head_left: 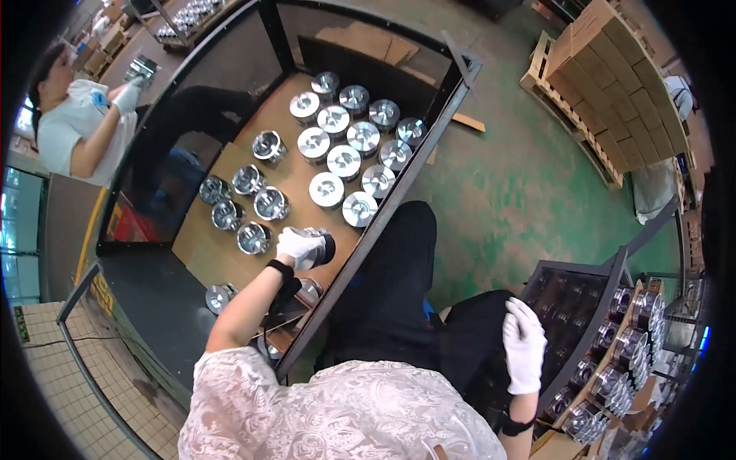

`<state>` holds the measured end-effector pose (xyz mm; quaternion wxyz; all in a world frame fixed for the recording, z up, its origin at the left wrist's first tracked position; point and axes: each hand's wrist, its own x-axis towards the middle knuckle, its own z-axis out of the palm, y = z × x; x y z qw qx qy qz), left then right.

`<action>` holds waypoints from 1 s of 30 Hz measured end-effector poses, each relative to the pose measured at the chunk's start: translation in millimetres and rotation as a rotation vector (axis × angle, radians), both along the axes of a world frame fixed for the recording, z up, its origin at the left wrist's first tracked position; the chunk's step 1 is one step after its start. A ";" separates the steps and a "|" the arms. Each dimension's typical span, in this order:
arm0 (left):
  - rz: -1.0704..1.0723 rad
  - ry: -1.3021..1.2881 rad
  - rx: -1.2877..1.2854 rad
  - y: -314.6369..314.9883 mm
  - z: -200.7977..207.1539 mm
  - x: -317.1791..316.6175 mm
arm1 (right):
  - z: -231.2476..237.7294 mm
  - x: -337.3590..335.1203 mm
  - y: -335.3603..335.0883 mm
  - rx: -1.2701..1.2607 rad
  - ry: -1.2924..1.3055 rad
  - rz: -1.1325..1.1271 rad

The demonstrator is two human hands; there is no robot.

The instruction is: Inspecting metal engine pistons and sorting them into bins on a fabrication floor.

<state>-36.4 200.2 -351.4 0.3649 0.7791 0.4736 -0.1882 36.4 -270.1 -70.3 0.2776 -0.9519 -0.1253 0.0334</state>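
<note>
My left hand (297, 247), in a white glove, is closed round a metal piston (330, 250) with a dark side, held over the brown board (295, 218) of a framed bench. Several pistons (271, 203) with their hollow ends up stand just beyond that hand. To their right, several more pistons (343, 161) show flat shiny crowns. Another piston (218, 299) lies near my left forearm. My right hand (525, 345), also gloved in white, hangs at my right side with its fingers stretched out and nothing in it, close to a dark rack.
Dark metal edging (383, 218) with clear panels surrounds the bench. At my right, a rack (571, 287) carries rows of pistons (613, 383). Stacked cartons (613, 92) sit on a wooden pallet (571, 126) on the green floor. Across the bench, a person (84, 126) in white gloves holds metal parts.
</note>
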 end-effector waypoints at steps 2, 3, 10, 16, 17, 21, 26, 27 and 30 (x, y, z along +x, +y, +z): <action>0.018 -0.383 -0.101 11.1 50.4 12.0 | -11.0 5.3 18.2 0.099 -0.029 0.048; -0.023 -0.459 -0.074 -7.0 117.9 29.8 | -17.7 8.0 23.0 0.168 -0.046 0.079; -0.438 -1.089 0.363 -144.0 366.2 43.7 | 18.6 33.4 73.6 1.165 0.732 0.212; -1.124 -1.327 0.372 -277.7 399.6 69.8 | 48.7 39.8 26.1 1.641 0.949 -0.124; -1.175 -1.317 0.309 -298.3 391.6 73.4 | 32.6 38.6 9.5 1.697 0.966 -0.218; -1.064 -1.246 -0.095 -344.6 345.7 83.2 | -13.8 13.6 -43.1 1.813 0.894 -0.307; -0.432 -0.572 -0.972 -340.5 220.1 122.0 | -47.6 -19.6 -73.4 1.929 0.726 -0.406; -0.759 -0.597 -0.867 -345.0 225.4 117.3 | -59.4 -24.9 -78.6 1.915 0.657 -0.439; -1.036 -0.603 -0.838 -368.3 211.5 110.1 | -57.1 -32.5 -74.6 1.733 0.572 -0.403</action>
